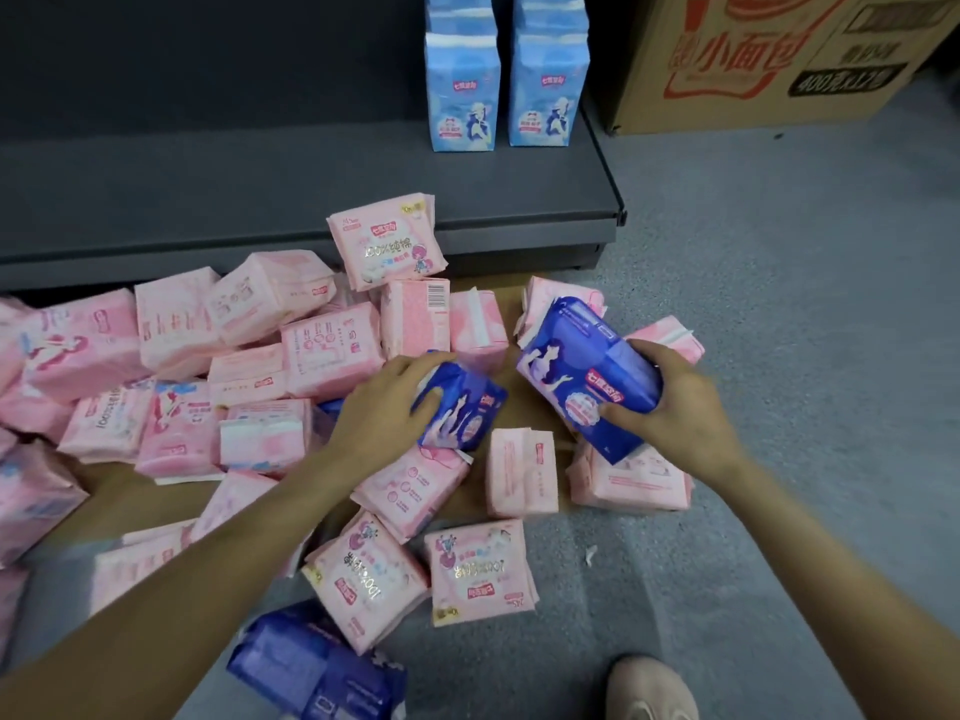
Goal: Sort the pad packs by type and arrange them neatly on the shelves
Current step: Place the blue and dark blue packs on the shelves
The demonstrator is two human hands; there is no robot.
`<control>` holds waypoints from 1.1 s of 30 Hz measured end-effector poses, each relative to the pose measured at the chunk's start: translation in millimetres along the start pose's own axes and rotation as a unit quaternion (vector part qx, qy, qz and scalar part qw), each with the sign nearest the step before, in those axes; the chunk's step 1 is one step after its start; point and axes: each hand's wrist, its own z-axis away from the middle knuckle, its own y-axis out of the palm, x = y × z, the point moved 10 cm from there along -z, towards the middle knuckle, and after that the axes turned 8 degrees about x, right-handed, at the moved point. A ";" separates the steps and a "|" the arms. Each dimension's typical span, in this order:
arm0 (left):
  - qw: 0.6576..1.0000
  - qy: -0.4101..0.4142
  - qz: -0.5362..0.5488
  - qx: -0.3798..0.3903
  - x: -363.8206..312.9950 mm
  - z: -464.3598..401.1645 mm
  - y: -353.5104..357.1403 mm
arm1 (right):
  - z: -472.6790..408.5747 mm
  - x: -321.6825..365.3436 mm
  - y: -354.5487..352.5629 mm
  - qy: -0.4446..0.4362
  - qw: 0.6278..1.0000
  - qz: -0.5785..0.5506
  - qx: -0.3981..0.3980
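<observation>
A grey floor [779,356] carries a flat sheet of cardboard [524,407] beneath both grips, strewn with pink packs [322,350] left of and below them. Above the grips, a dark shelf [260,200] bears two light-blue packs [462,96] standing upright.

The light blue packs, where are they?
In the head view, the two light blue packs stand upright side by side on the dark shelf, top centre, left of the cardboard box and above the pink packs on the floor.
</observation>
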 end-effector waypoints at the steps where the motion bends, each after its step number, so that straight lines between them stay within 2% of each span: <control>1: 1.000 -0.024 -0.006 -0.003 2.5 -2.1 1.4 | -1.0 1.4 3.6 -0.003 1.000 0.006 0.012; 3: 0.998 -0.051 -0.044 0.014 0.4 -6.6 7.5 | 1.9 5.2 10.3 -0.009 0.999 0.014 0.035; 6: 0.998 -0.022 -0.065 0.004 -16.6 -5.8 -6.4 | 7.3 16.1 3.9 -0.050 0.998 0.017 0.028; 11: 0.984 0.016 0.076 -0.160 -18.1 30.5 -120.4 | -1.5 61.4 -23.4 -0.154 0.972 -0.156 0.085; 14: 0.969 0.052 0.159 -0.183 -25.7 41.7 -174.1 | -8.6 109.3 -29.7 -0.210 0.958 -0.150 0.127; 16: 0.967 0.082 0.158 -0.183 -46.3 43.4 -208.1 | -16.1 147.8 -56.5 -0.260 0.948 -0.159 0.095; 20: 0.949 0.174 0.159 -0.209 -100.6 40.3 -273.4 | -34.0 206.1 -126.1 -0.297 0.916 -0.269 0.022; 24: 0.910 0.247 0.245 -0.226 -147.8 22.5 -343.6 | -48.3 252.0 -195.0 -0.330 0.871 -0.362 -0.037; 28: 0.888 0.310 0.236 -0.245 -198.3 1.5 -408.3 | -58.2 286.0 -261.1 -0.360 0.851 -0.371 -0.089; 33: 0.878 0.365 0.224 -0.216 -255.0 -18.2 -471.2 | -53.5 334.0 -338.7 -0.398 0.829 -0.371 -0.129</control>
